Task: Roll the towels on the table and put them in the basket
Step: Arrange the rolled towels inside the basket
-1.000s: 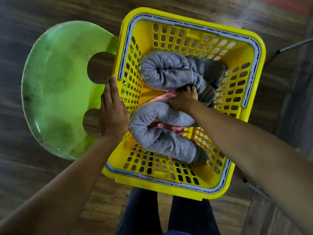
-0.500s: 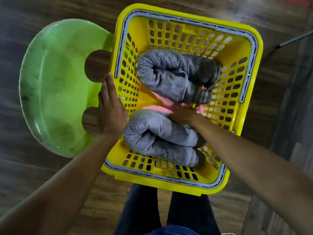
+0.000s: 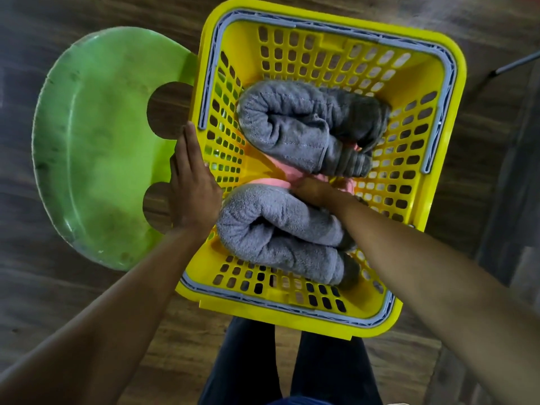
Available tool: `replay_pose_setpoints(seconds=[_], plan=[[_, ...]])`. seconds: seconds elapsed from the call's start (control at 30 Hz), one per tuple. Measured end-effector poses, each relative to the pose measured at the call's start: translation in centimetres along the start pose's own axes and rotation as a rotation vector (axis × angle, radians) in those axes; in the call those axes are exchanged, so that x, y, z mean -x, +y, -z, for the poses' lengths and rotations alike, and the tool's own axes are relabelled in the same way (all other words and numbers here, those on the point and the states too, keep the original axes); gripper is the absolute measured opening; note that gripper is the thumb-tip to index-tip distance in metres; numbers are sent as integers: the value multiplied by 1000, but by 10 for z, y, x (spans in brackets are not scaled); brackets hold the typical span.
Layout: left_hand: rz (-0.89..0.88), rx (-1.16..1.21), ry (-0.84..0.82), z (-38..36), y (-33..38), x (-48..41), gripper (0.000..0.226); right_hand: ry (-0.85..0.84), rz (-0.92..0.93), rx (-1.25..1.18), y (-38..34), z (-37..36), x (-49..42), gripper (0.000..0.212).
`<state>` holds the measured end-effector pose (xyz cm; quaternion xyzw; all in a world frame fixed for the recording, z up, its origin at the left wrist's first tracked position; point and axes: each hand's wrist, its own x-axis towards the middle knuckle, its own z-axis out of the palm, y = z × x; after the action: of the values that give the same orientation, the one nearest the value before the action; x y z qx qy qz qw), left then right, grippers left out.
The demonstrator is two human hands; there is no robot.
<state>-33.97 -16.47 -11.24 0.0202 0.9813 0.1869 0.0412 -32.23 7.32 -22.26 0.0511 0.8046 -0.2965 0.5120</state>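
Yellow perforated plastic basket holds two rolled grey terry towels over pink cloth. Left hand flat against basket wall (fingers straight); right hand between rolls, grip unclear.

L hand flat, fingers straight; R hand reaching down, fingers hidden.

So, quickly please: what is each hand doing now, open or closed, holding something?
Left hand: open, flat against the outer wall of the yellow basket.
Right hand: down between the grey towel rolls; fingers hidden, so cannot tell.
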Motion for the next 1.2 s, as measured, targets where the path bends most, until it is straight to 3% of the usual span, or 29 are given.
replay_pose_setpoints(seconds=[0.13, 0.27, 0.33, 0.43, 0.47, 0.53, 0.6, 0.67, 0.7, 0.77, 0.87, 1.03, 1.2], plan=[[-2, -2, 6, -2, -1, 1, 70, 35, -80, -283, -7, -7, -8, 65], [-5, -4, 11, -1, -1, 2, 69, 78, -153, -325, 6, -14, -9, 84], [-3, 2, 12, -1, 0, 1, 69, 154, -192, -147, 11, -7, -5, 83], [-1, 0, 21, -1, 0, 0, 68, 216, -164, 25, 15, 13, -4, 110], [0, 0, 23, -1, -1, 0, 68, 184, -95, 45, 15, 18, -6, 104], [4, -4, 15, -2, -1, 1, 67, 160, 43, 56, 4, 26, 5, 69], [11, -3, 12, -2, -1, 1, 67, 137, 106, -112, -10, 28, 28, 59], [15, -2, 12, -1, 0, 1, 67, 49, 90, -157, -20, 25, 55, 80], [16, -5, 11, -2, 0, 1, 67, 58, 83, -41, -24, 16, 66, 94], [15, -10, 13, -2, 0, 1, 67, 225, 53, 191, -25, -17, 88, 114], [15, -1, 22, -3, 0, 1, 67, 445, 27, 321, -20, -72, 111, 121], [5, 1, 28, -3, 0, 2, 67, 375, -10, 376, 6, -106, 89, 130], [14, -11, 34, -4, -1, 1, 67, 484, -25, 399, 5, -89, 62, 136]])
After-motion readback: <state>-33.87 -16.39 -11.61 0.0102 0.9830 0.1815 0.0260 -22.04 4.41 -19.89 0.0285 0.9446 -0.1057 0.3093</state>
